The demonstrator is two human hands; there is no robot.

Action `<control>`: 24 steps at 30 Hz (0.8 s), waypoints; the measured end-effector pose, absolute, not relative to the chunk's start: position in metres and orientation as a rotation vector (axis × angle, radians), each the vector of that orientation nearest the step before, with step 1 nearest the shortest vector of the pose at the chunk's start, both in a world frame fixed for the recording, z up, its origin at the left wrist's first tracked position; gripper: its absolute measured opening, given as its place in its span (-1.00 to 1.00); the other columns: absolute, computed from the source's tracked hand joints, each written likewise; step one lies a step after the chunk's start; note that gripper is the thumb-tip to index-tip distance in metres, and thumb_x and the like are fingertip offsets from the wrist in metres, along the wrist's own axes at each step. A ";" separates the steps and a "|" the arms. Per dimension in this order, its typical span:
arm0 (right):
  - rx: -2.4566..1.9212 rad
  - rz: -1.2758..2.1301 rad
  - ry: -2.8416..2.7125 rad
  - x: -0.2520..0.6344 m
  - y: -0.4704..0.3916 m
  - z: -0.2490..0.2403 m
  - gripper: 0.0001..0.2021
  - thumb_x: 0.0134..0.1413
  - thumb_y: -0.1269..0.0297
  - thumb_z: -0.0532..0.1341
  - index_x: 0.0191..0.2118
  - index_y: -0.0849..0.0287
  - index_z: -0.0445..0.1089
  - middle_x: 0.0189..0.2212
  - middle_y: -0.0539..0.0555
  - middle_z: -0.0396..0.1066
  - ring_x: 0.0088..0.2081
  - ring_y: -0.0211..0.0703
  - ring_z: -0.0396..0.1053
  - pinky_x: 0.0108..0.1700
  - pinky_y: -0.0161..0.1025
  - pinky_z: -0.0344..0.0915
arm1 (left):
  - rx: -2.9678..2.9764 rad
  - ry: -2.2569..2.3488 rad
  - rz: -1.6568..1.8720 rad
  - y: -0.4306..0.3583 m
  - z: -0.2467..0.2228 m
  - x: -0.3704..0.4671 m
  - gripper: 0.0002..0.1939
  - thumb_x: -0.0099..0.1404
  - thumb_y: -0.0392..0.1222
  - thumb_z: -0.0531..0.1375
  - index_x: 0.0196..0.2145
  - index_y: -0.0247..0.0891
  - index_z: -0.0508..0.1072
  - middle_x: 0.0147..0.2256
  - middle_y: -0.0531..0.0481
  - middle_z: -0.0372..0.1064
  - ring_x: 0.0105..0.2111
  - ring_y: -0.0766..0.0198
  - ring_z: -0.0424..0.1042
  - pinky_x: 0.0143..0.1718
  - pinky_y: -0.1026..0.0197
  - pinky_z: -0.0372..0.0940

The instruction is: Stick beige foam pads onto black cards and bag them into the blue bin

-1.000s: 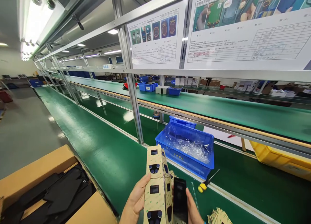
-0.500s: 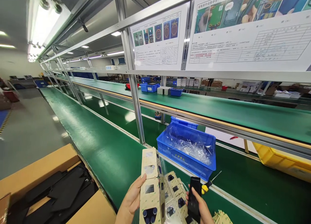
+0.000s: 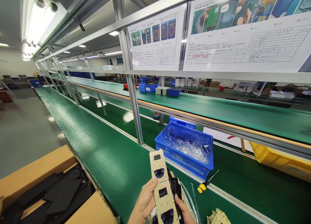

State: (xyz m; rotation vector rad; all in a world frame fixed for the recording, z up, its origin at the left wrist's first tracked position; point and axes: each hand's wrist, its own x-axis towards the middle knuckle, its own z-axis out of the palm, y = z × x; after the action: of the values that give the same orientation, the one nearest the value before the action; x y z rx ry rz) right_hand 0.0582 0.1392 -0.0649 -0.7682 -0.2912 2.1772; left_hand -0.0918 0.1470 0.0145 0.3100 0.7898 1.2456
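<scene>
Head view: my left hand (image 3: 145,201) grips a joined cream cover strip (image 3: 161,182), lower centre; my right hand (image 3: 186,213) holds a black panel (image 3: 175,186) beside it. Seems midway: that pair unseparated, cream pieces (image 3: 218,216) piled lower right, black sheets (image 3: 64,193) remaining lower left.

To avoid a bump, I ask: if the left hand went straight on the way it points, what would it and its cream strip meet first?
Carrying the cream strip, the left hand would probably meet the blue bin first, at its near wall, though depth is unclear.
</scene>
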 end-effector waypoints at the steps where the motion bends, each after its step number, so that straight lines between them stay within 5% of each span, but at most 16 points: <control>1: -0.766 2.199 -0.261 0.066 0.142 -0.062 -0.54 -0.26 -0.06 0.43 -0.28 0.21 0.55 -0.29 0.19 0.59 -0.11 0.21 0.49 -0.01 0.15 0.39 | 0.321 0.789 1.244 0.146 0.015 -0.097 -0.74 0.21 -0.22 0.30 -0.15 -0.38 0.50 -0.23 -0.26 0.60 -0.24 0.02 0.59 -0.14 0.03 0.50; 5: -0.851 2.107 -0.255 0.104 0.156 -0.058 -0.55 -0.36 0.05 0.49 -0.33 0.28 0.56 -0.41 0.18 0.58 -0.30 0.07 0.52 -0.24 -0.08 0.46 | 0.374 0.820 1.258 0.142 0.020 -0.121 -0.68 0.15 -0.18 0.35 -0.15 -0.36 0.51 -0.21 -0.22 0.60 -0.17 -0.01 0.58 -0.08 0.04 0.48; 10: -1.280 1.637 -0.554 0.122 0.172 -0.064 -0.50 -0.39 0.08 0.52 -0.27 0.31 0.55 -0.54 0.09 0.52 -0.50 -0.21 0.40 -0.51 -0.35 0.28 | 0.510 0.935 1.177 0.138 0.027 -0.127 -0.64 0.15 -0.11 0.36 -0.13 -0.33 0.54 -0.25 -0.17 0.62 -0.25 0.05 0.59 -0.21 0.15 0.46; 14: -1.127 1.711 -0.562 0.096 0.172 -0.048 -0.50 -0.14 0.00 0.42 -0.10 0.22 0.50 -0.31 0.09 0.59 -0.29 -0.11 0.50 -0.24 -0.25 0.41 | 0.634 0.900 1.040 0.136 0.016 -0.100 -0.63 0.14 -0.05 0.35 -0.15 -0.33 0.56 -0.26 -0.18 0.62 -0.28 0.05 0.59 -0.26 0.17 0.43; 17: -0.917 1.929 -0.490 0.074 0.166 -0.033 -0.41 -0.24 0.05 0.47 -0.05 0.23 0.47 -0.24 0.13 0.59 -0.13 0.04 0.51 -0.05 -0.07 0.41 | 0.610 0.862 0.991 0.135 0.005 -0.080 -0.62 0.12 -0.08 0.36 -0.14 -0.33 0.57 -0.30 -0.18 0.62 -0.32 0.05 0.59 -0.26 0.15 0.42; 20: -0.782 2.111 -0.342 0.066 0.161 -0.023 -0.40 -0.40 0.11 0.52 -0.13 0.27 0.50 -0.28 0.20 0.60 -0.13 0.19 0.51 -0.06 0.08 0.43 | 0.549 0.839 1.002 0.134 0.003 -0.076 -0.66 0.13 -0.10 0.36 -0.17 -0.35 0.57 -0.36 -0.19 0.61 -0.39 0.05 0.58 -0.28 0.13 0.42; 24: -0.750 2.086 -0.187 0.083 0.165 -0.024 -0.58 -0.31 0.15 0.48 -0.26 0.28 0.54 -0.33 0.20 0.60 -0.23 0.15 0.54 -0.12 0.07 0.47 | 0.509 0.854 1.105 0.134 0.011 -0.099 -0.70 0.14 -0.12 0.36 -0.21 -0.36 0.57 -0.36 -0.17 0.61 -0.37 0.07 0.58 -0.32 0.18 0.43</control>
State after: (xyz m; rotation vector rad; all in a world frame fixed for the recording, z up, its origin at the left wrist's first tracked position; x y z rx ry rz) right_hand 0.0830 0.1655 -0.0237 -0.7503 -0.1866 2.0859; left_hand -0.0985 0.1341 0.0115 0.5091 0.8544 1.1052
